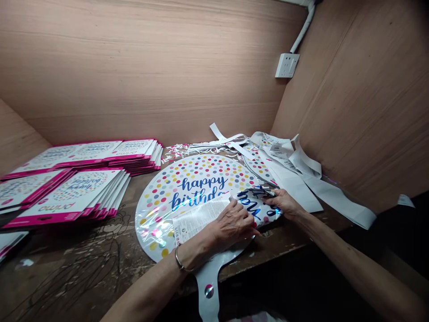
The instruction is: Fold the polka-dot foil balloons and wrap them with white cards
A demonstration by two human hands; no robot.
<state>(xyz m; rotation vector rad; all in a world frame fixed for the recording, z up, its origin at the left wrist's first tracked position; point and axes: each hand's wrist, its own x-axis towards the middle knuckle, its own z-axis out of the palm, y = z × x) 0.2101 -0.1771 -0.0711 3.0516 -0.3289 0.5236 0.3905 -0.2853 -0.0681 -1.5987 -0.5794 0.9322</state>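
Observation:
A flat round foil balloon (pixel 197 167) lies in front of me, white with coloured dots and blue "happy birthday" lettering. Its tail (pixel 208 297) hangs over the table's front edge. On its right part is a folded-over piece of dotted foil with upside-down lettering. My right hand (pixel 284 203) pinches the outer edge of that fold. My left hand (pixel 236 219), with a bracelet at the wrist, rests on the foil, its fingers curled closed; what they grip is hidden. Under the left wrist shows a white printed panel (pixel 197 220), whether a leaflet or part of the foil I cannot tell.
Stacks of pink-and-white printed packets (pixel 80 190) stand on the left of the worn table (pixel 83 264). Behind the right hand are more dotted balloons (pixel 259 165) and long white paper strips (pixel 338 201). Wooden panels (pixel 150 67) enclose the table; a socket (pixel 287 65) is mounted there.

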